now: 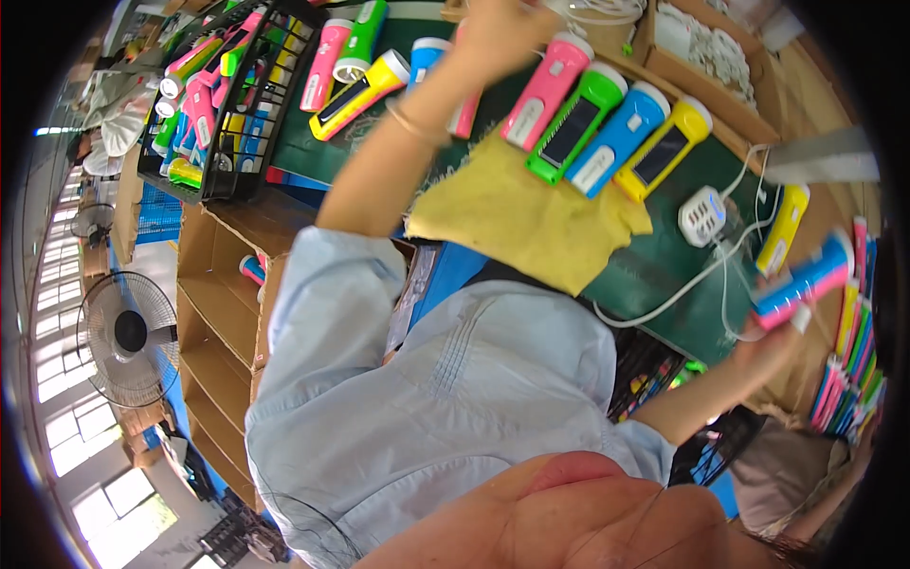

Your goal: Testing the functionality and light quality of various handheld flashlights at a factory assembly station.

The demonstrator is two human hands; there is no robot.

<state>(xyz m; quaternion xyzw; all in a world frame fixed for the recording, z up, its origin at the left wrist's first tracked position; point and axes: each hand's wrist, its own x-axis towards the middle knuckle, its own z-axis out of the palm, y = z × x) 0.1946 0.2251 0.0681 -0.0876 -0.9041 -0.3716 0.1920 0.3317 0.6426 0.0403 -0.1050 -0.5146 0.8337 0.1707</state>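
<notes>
My right hand (pixel 770 349), at the right, is closed round a blue flashlight (pixel 806 277) and a pink one (pixel 783 311) pressed against it. My left hand (pixel 500 40) reaches to the far edge of the table with curled fingers, partly cut off by the picture's top; what they hold is hidden. Under that wrist lies a pink flashlight (pixel 464 116). Beside it, a row holds a pink flashlight (pixel 548 91), a green one (pixel 576 125), a blue one (pixel 618 140) and a yellow one (pixel 664 150). A yellow cloth (pixel 531 213) lies in front of the row.
A white multi-port charger (pixel 703 216) with cables sits on the green tabletop (pixel 664 284). At left stands a black crate (pixel 275 104) full of flashlights, above cardboard shelves (pixel 220 308). A box of white parts (pixel 706 57) is at the back; more flashlights (pixel 848 365) stack at right.
</notes>
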